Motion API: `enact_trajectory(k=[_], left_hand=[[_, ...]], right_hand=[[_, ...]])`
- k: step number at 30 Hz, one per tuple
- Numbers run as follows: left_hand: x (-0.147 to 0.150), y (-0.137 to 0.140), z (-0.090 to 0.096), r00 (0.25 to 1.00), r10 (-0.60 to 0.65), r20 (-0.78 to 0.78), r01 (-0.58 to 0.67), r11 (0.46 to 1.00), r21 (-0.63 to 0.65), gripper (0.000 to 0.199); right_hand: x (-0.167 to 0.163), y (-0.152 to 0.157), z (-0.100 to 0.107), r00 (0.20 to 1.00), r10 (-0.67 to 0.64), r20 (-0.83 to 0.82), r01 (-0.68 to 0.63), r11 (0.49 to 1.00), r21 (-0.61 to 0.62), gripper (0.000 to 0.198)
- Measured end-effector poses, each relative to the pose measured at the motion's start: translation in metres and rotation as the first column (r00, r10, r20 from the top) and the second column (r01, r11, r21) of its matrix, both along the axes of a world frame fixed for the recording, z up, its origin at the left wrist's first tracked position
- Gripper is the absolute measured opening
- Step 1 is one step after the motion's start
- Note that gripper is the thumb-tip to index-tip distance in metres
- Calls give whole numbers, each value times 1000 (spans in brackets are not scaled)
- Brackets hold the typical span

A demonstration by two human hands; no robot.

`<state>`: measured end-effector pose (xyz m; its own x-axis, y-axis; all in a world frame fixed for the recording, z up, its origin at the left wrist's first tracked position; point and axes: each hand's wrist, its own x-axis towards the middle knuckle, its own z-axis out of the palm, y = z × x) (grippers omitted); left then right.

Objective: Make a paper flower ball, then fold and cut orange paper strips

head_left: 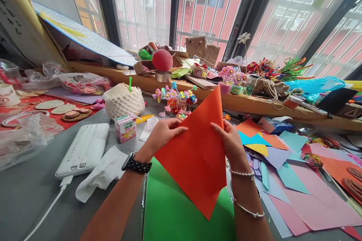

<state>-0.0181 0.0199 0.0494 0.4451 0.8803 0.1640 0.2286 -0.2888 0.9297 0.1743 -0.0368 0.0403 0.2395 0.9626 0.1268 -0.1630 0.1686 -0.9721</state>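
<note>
An orange-red sheet of paper (198, 150) is held up in front of me, one corner pointing up and another down. My left hand (166, 133) pinches its left edge, thumb on the near face and fingers behind. On the right edge my right hand (230, 139) grips the sheet, thumb in front and its other fingers mostly hidden. The right side of the sheet looks folded or bent near the lower right. Beneath it lies a green sheet (169, 203) on the grey table, partly covered by the orange-red one.
Left of my hands are a white power bank (85, 147) with a cable, a crumpled tissue (102, 171), a small pink carton (125, 128) and a wrapped coconut (123, 101). Pipe-cleaner flowers (175, 99) stand behind. Coloured paper pieces (299, 184) spread at right. Crafts line the window ledge (240, 101).
</note>
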Motion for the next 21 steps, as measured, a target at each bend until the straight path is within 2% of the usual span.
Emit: enact_trajectory(k=[6,10,13,16,21], left_hand=[[2,-13,35,998,52,-41,-44,984,174,27],[6,-15,53,995,29,-91,-5,966,257,29],[6,-15,67,994,-45,-100,68,969,238,30],[3,-17,78,981,-166,-102,181,970,161,25],[-3,-23,86,977,-201,-69,207,972,110,23]], right_hand=[[-3,-8,13,995,-67,-70,74,993,96,31],[-4,-13,19,987,-129,-93,144,974,173,29],[-5,-17,23,972,-188,-141,217,949,229,27],[-6,-20,28,955,-229,-187,273,928,255,26],[-8,-24,33,938,-269,-221,321,914,250,25]])
